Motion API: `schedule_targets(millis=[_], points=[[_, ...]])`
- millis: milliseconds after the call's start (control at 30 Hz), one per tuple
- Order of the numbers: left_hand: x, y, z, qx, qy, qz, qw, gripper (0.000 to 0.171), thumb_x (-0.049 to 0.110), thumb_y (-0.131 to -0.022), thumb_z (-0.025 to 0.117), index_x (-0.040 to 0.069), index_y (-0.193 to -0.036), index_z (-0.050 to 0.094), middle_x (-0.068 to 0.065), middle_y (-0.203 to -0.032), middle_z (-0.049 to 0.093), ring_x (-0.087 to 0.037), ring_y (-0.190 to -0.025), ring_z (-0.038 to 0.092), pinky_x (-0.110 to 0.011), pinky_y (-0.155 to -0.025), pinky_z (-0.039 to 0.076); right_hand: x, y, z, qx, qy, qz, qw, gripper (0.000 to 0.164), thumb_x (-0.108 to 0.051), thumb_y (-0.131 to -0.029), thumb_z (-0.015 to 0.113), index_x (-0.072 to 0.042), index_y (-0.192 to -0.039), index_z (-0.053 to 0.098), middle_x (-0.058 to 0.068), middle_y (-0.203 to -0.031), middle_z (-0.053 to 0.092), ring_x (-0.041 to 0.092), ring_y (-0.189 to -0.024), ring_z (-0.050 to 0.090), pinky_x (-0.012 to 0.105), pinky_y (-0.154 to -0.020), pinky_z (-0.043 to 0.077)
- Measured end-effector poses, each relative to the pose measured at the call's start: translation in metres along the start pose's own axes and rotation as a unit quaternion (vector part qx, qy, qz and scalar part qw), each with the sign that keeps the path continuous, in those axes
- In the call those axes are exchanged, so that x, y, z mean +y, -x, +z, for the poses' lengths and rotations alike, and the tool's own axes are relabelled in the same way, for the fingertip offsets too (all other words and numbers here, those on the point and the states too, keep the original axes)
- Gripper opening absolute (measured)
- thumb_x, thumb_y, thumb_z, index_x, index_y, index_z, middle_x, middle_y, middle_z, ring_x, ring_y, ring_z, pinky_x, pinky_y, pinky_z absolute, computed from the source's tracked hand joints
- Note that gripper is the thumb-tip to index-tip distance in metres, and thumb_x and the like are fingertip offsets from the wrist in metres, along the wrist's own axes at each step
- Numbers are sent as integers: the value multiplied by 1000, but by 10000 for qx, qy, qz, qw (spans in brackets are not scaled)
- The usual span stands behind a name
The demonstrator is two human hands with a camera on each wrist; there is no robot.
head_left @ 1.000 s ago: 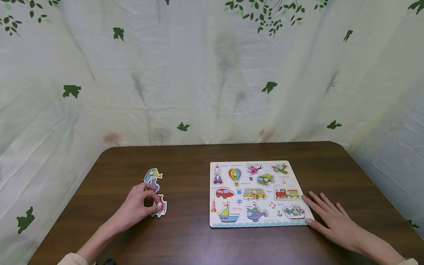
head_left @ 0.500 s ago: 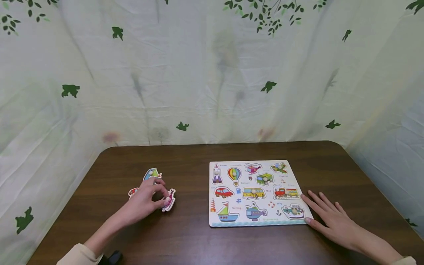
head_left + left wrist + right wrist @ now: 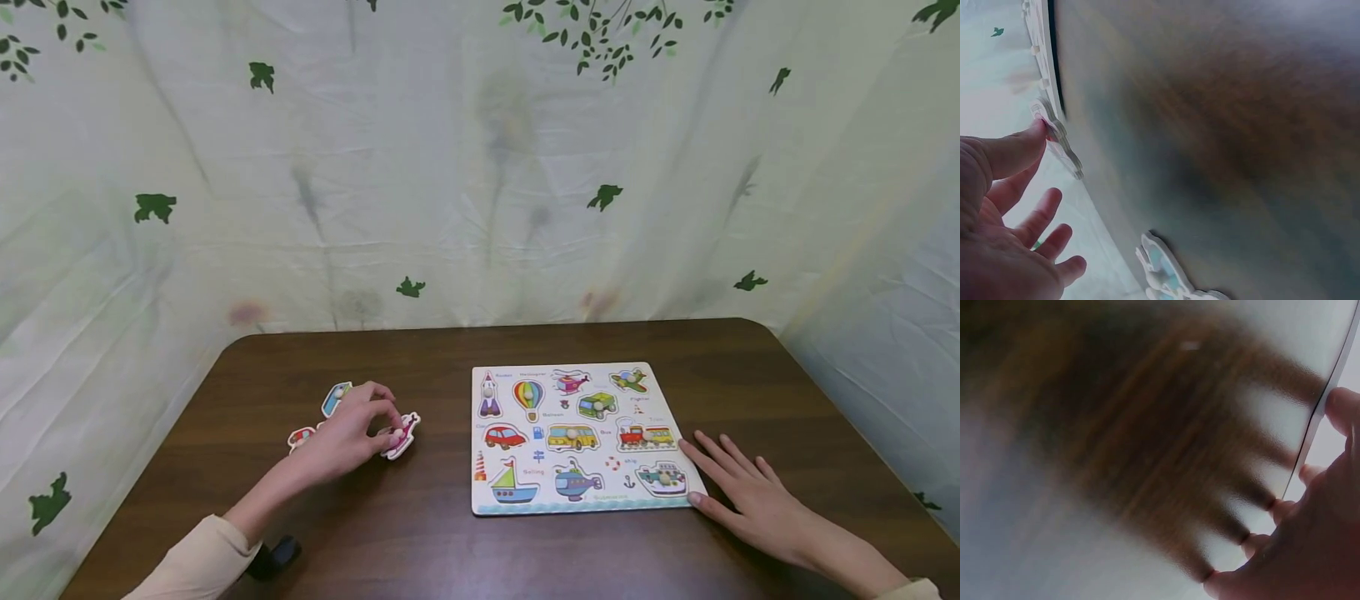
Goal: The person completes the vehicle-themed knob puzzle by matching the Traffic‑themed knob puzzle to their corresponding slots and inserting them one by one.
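My left hand (image 3: 341,433) pinches a pink puzzle piece (image 3: 406,433) by its knob, between thumb and index finger. In the left wrist view the piece (image 3: 1063,147) is seen edge-on and tilted, and the other fingers are spread away from it. A blue piece (image 3: 333,400) and a red piece (image 3: 301,437) lie partly hidden behind the left hand. The white puzzle board (image 3: 551,501) with vehicle pictures lies to the right. My right hand (image 3: 757,504) rests flat, fingers spread, its thumb and index fingertip at the board's right edge.
Brown tabletop (image 3: 442,550) lies between the loose pieces and the board. A pale curtain (image 3: 450,167) with printed leaves hangs behind the table. A black device (image 3: 274,558) sits at the left wrist, below the sleeve.
My left hand has moved right and slightly away from me with the pink piece, off the other loose pieces, and the piece has turned. The right hand stays at the board.
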State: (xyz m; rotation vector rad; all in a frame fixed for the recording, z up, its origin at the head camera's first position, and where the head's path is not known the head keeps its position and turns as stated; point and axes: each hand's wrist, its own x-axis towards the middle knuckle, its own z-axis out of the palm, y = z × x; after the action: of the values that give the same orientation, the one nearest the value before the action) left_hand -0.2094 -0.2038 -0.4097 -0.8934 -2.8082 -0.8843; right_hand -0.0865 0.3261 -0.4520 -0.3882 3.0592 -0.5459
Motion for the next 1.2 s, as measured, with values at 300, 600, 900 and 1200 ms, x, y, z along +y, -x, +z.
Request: schedule_targets(millis=[300,600,900,1200], points=[[5,-26,4,-113,-56,108,9999,18,8,-81,79,20,-78,66,-8,-111,54,-36,-111,44,-49,-93,36,-1,0,-1,-12,65,64,10000,67,-47,-95,59,-32,-154,31,14,-157,28,49,-140,21,74,-96,15],[12,-48,11,-149,-8,211,9997,16,7,-82,79,18,-79,67,-8,-111,52,-34,-111,44,-49,-94,35,0,0,-1,-62,7,73,10000,67,-46,-96,59,-32,-155,30,14,-158,27,49,-141,21,74,-97,14],[22,-72,21,-219,67,190,9996,12,9,-84,78,16,-82,68,-8,-113,51,-34,-111,43,-48,-94,37,3,0,2,-27,-2,74,10000,67,-49,-96,57,-32,-155,30,12,-158,27,49,-141,20,74,-97,14],[33,-93,37,-232,225,199,9993,9,11,-85,78,14,-86,69,-9,-116,51,-34,-116,42,-48,-97,35,2,0,1,-27,18,100,9999,67,-50,-96,56,-32,-155,30,12,-158,27,48,-141,20,74,-97,14]])
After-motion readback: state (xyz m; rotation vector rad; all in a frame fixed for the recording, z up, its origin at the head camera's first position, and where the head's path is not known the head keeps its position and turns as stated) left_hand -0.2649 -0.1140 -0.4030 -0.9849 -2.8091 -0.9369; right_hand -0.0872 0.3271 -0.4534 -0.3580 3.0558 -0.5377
